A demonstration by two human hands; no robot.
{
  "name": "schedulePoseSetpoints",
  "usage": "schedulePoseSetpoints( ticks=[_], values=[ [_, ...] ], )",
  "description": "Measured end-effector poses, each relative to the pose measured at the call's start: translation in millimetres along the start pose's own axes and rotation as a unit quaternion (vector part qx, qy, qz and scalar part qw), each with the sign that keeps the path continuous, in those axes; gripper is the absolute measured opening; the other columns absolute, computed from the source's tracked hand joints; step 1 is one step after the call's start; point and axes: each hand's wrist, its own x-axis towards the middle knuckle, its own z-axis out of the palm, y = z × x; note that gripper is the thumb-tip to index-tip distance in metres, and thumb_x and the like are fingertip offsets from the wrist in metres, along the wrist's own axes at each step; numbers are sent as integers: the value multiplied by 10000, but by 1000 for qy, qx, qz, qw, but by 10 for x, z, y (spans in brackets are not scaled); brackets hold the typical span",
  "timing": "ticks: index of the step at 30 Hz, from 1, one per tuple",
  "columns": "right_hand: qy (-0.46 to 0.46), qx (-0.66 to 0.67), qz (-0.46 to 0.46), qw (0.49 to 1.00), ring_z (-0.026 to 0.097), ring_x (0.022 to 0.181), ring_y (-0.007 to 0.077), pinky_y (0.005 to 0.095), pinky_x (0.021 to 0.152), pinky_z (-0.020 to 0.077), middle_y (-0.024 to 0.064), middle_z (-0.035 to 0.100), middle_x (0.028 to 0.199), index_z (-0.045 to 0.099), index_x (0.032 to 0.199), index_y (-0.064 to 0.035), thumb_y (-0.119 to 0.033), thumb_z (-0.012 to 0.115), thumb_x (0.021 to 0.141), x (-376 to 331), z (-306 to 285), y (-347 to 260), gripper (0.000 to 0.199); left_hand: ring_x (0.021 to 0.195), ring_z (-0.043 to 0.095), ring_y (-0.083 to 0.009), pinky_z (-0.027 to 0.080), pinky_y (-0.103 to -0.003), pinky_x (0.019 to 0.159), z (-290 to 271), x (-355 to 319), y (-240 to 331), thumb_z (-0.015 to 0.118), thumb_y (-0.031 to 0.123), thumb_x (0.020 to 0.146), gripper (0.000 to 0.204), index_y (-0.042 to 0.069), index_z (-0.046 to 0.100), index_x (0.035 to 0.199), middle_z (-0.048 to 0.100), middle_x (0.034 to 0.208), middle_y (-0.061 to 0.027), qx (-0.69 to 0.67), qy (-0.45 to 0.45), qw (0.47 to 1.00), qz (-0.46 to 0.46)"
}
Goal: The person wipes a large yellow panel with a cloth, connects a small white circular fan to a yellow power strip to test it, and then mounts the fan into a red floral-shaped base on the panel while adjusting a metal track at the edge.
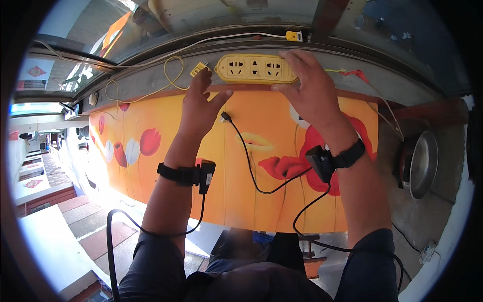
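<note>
On the grey sill lies a long yellow power strip (254, 68) with several sockets. My right hand (312, 83) spans its right end, thumb on the near edge and fingers over the far edge. Just left of the strip is a small yellow plug (199, 69) on a thin yellow cord. My left hand (198, 103) is beside that plug, thumb stretched out and apart from the fingers. The fingertips overlap the plug's near side; I cannot tell whether they touch it. A black plug (226, 117) on a black cable lies on the orange tabletop between my hands.
The flower-patterned orange tabletop (241, 201) runs under my arms. Behind the sill, a white cable ends in another yellow plug (294, 36) by the window. A red connector (356, 75) lies right of the strip. A metal pan (424, 165) stands at the right. Black straps with cabled boxes circle both wrists.
</note>
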Motion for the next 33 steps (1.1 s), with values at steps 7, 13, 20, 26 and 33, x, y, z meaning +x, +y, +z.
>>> schedulePoseSetpoints(
  ticks=[7,13,20,26,33],
  values=[
    [84,36,26,995,596,1100,306,384,874,534,95,571,1251,569,1280,-78,-186,818,719,-657,-934,-399,622,1224,594,-317,541,-399,939,328,-583,1165,599,341,989,540,43,418,1401,576,1330,-149,-451,-237,860,-6],
    [234,72,128,961,572,1148,235,337,990,461,142,561,1297,539,1333,13,-67,796,712,-1418,-1974,-493,677,1142,636,-285,521,-364,926,897,-803,2025,648,356,961,615,-30,437,1390,630,1254,-183,-398,-325,856,52],
    [446,187,290,826,614,1000,124,255,855,507,66,628,1173,506,1378,34,-226,665,963,-2084,-3035,247,516,1128,641,-268,516,-339,915,1345,-791,2518,550,363,1015,575,-13,416,1428,602,1290,-190,-331,-376,865,25],
    [437,141,379,804,634,916,124,256,780,493,100,681,1078,578,1303,44,-298,679,938,-2325,-3335,1285,511,1109,643,-262,512,-337,909,1661,-735,2737,520,365,1029,563,-20,417,1425,609,1275,-188,-302,-385,872,6],
    [371,22,400,838,678,885,190,312,795,508,139,723,962,660,1172,16,-278,704,877,-1968,-3214,1792,418,1109,639,-246,508,-335,912,2006,-527,2923,518,342,1031,536,-31,432,1406,617,1261,-186,-251,-386,888,9]
  ],
)
